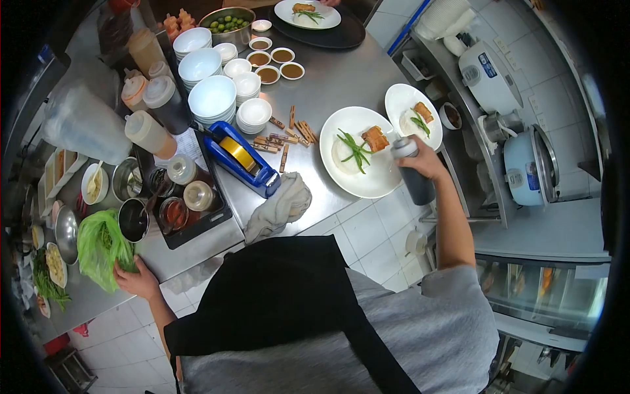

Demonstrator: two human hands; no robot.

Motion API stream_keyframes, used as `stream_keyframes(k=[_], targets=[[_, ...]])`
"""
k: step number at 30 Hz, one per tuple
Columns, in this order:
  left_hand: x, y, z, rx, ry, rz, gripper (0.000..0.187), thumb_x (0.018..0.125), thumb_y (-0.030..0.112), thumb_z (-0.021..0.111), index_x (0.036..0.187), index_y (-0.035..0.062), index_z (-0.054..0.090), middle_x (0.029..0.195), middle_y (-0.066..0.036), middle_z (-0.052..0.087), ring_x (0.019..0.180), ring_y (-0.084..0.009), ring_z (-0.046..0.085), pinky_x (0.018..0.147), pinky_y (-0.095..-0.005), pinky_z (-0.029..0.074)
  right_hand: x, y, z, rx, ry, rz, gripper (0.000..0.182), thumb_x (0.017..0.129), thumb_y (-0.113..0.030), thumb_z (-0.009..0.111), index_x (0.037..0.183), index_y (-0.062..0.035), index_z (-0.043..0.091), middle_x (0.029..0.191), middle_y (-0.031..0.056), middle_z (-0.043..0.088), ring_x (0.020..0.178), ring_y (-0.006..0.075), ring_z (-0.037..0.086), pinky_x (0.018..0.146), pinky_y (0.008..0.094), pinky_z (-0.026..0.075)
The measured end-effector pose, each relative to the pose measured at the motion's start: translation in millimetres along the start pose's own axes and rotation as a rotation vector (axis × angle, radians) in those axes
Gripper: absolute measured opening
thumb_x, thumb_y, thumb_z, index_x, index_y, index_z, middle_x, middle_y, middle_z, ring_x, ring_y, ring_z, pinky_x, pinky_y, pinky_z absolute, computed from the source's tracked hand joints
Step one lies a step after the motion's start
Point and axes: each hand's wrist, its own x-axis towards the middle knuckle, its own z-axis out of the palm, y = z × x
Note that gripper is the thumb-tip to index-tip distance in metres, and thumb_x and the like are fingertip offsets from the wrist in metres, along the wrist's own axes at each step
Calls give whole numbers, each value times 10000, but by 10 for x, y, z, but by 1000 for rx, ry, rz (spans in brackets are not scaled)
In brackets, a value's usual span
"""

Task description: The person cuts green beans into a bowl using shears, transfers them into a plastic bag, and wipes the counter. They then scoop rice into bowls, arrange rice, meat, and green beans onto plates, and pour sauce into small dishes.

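My right hand point(423, 159) is wrapped round the top of a dark squeeze bottle point(417, 184) with a pale cap, just past the right rim of a large white plate point(338, 180). On that plate lie green beans point(354, 152), a browned piece of food point(375, 139) and a pale puree. A second white plate point(397, 105) with similar food stands behind it. My left hand point(138, 279) has its fingers apart at the lower edge of a green plastic bag point(102, 253); whether it grips the bag is unclear.
A blue tape dispenser point(239, 157), a grey cloth point(282, 207), and wooden clothespins point(283, 157) lie mid-counter. Stacked bowls point(212, 98), sauce cups point(268, 73) and bottles point(151, 131) stand behind. Another person's fingers show by the far plate point(315, 20). Rice cookers point(489, 75) stand right.
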Motion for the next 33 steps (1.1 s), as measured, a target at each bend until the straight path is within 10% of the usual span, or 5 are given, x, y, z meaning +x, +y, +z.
stream_keyframes(k=[22, 33], targets=[[-8, 28, -31, -31, 1, -9, 586, 774, 330, 666, 1253, 73, 447, 1235, -185, 432, 1149, -359, 413, 965, -453, 336, -55, -448, 466, -281, -71, 17, 880, 494, -472, 729, 1206, -7, 503, 963, 238, 624, 900, 350, 609, 805, 360, 468], [2, 140, -165, -115, -41, -53, 587, 779, 327, 629, 1246, 33, 430, 1262, -221, 406, 1181, -390, 377, 985, -475, 305, -45, -1368, 586, 672, 87, -450, 610, 649, -174, 746, 1168, -50, 450, 1029, 59, 562, 949, 159, 547, 855, 303, 431]])
